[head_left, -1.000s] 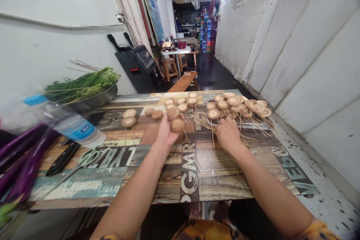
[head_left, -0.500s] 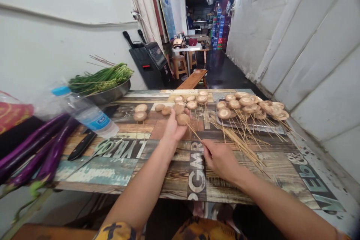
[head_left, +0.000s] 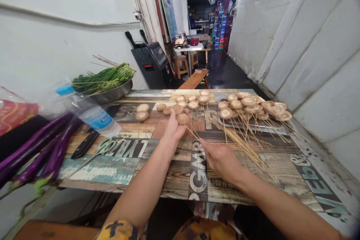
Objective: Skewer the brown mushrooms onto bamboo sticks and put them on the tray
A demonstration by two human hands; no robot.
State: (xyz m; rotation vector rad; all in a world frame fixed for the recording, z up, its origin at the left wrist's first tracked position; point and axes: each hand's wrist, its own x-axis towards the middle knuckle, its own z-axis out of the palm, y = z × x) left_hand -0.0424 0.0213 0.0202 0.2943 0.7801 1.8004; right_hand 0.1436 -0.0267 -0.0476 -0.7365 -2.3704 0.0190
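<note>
My left hand [head_left: 173,129] is closed around a brown mushroom cap [head_left: 183,119] above the middle of the table. Thin bamboo skewers [head_left: 193,133], apparently two, run from that mushroom down to my right hand [head_left: 219,156], which pinches their lower ends. Just beyond my left hand lie loose mushrooms [head_left: 161,107], and skewered mushrooms [head_left: 203,99] rest a little further back. Another skewered pair [head_left: 142,115] lies to the left. A bundle of bare bamboo skewers [head_left: 242,142] is spread to the right of my right hand.
At the right, a tray [head_left: 274,128] bears many skewered mushrooms [head_left: 249,101]. On the left are a tilted water bottle [head_left: 98,118], a black-handled knife [head_left: 85,144], scissors [head_left: 102,147], purple eggplants [head_left: 60,146] and a metal bowl [head_left: 118,92] of greens.
My right hand has shifted slightly left, closer to the mushroom, and a second skewer line now shows beside the first. The left hand keeps its hold; the view has moved slightly.
</note>
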